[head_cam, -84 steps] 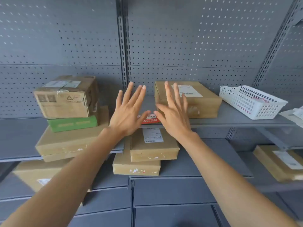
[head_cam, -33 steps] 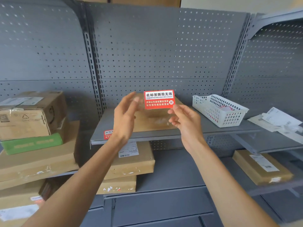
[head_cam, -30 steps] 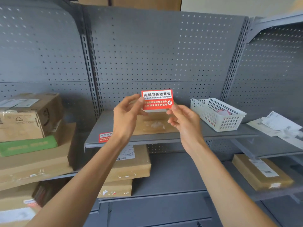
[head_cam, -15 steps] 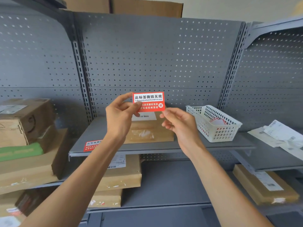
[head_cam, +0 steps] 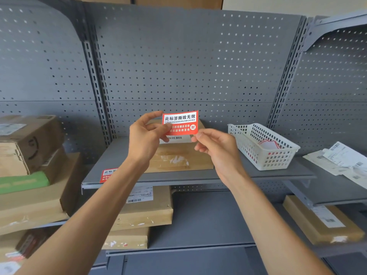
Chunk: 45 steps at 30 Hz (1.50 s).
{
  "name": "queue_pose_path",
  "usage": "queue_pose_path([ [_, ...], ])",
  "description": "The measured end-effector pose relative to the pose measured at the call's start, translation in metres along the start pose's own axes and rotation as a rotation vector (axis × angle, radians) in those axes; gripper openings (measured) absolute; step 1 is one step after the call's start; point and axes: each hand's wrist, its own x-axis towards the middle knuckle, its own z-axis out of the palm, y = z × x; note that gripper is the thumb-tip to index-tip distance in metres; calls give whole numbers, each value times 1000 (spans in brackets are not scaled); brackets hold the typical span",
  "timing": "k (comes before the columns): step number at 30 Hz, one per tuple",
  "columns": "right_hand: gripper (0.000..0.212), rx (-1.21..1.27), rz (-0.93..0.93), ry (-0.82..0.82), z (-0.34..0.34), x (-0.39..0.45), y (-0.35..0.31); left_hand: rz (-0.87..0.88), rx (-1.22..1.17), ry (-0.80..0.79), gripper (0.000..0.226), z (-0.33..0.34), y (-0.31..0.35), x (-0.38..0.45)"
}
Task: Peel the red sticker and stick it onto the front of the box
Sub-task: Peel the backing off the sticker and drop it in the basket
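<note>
- Compared with half a second ago, the red sticker [head_cam: 180,123] is still held up between both hands, tilted slightly more; the left thumb now covers part of its lower left text.
- The left hand [head_cam: 146,136] pinches the sticker's left edge; the right hand [head_cam: 215,144] pinches its lower right corner.
- The sticker is a red rectangle with a white band of black characters on top and white characters below.
- It is held in the air in front of the box [head_cam: 179,155], which lies flat on the grey shelf [head_cam: 238,173].
- A white basket [head_cam: 262,145] stands right of the box; a second red label [head_cam: 108,174] lies to the box's left.
</note>
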Motion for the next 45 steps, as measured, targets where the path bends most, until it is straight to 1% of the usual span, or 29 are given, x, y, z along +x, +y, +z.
queue_pose_path([
  [2, 13, -6, -1, 19, 2, 1, 2, -6, 53, 1, 43, 0, 0, 1],
  [4, 12, 3, -7, 52, 3, 2, 3, 90, 217, 87, 41, 0, -2, 0],
  [5, 12, 11, -14, 68, 3, 3, 4, 185, 301, 146, 35, 0, -1, -2],
  [7, 13, 32, -30, 93, 5, 5, 5, 443, 434, 212, 22, 2, 1, -9],
  [9, 13, 54, -35, 110, 7, 7, 5, 673, 563, 192, 15, 7, 4, -16],
  [10, 13, 63, -38, 110, 9, 8, 6, 732, 600, 152, 13, 10, 4, -20],
  [11, 13, 69, -47, 101, 10, 8, 6, 751, 616, 103, 12, 15, 4, -23],
  [14, 16, 72, -111, 56, 14, 7, 6, 702, 589, 20, 12, 24, -1, -27],
  [17, 17, 44, -162, 33, 14, 7, 7, 674, 546, 7, 11, 25, -7, -27],
  [23, 17, -29, -206, 13, 13, 7, 6, 613, 500, 7, 8, 26, 0, -29],
  [32, 16, -99, -247, 21, 15, 6, 10, 607, 533, -18, 9, 26, 1, -29],
  [37, 16, -214, -290, 24, 13, 6, 12, 553, 522, -55, 11, 26, 1, -30],
  [45, 13, -469, -470, 19, 3, 8, 13, 426, 452, -123, 10, 25, -3, -25],
])
